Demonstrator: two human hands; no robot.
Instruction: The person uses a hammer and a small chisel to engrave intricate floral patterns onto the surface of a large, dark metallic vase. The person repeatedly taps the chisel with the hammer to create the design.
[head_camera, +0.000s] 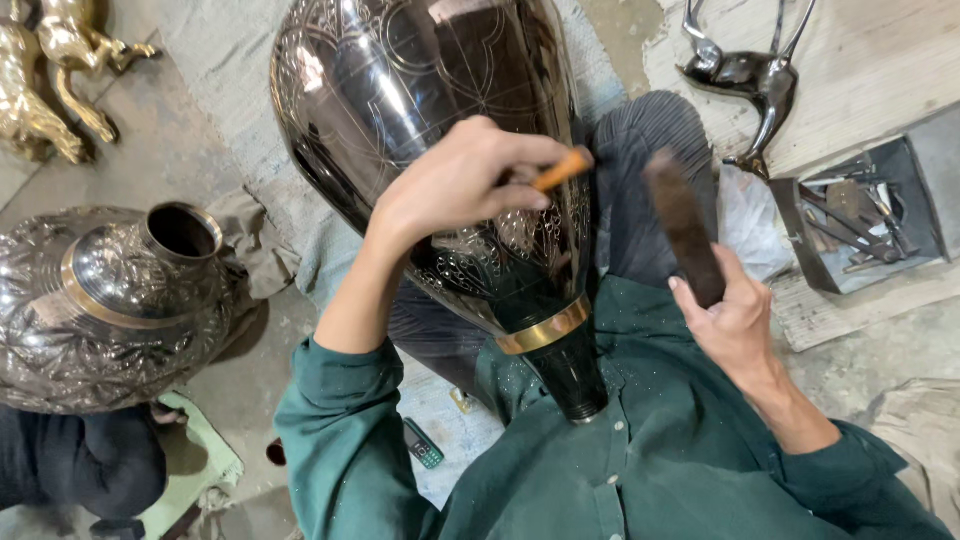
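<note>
A large dark engraved metal vase (400, 90) lies tilted toward me, its neck with a brass band (545, 332) resting against my chest. My left hand (460, 180) rests on the vase's body and grips a small orange-handled tool (560, 168) against the engraved surface. My right hand (730, 310) is raised beside the vase and holds a dark wooden stick-like mallet (683, 225) upright, apart from the vase. Both sleeves are dark green.
Another engraved vase (110, 300) lies at left near another person's dark-clothed leg (80, 460). Brass animal figures (50, 70) stand top left. A dark metal deer figure (745, 75) and a metal tray of tools (860, 215) sit at right. A small phone (424, 445) lies on the floor.
</note>
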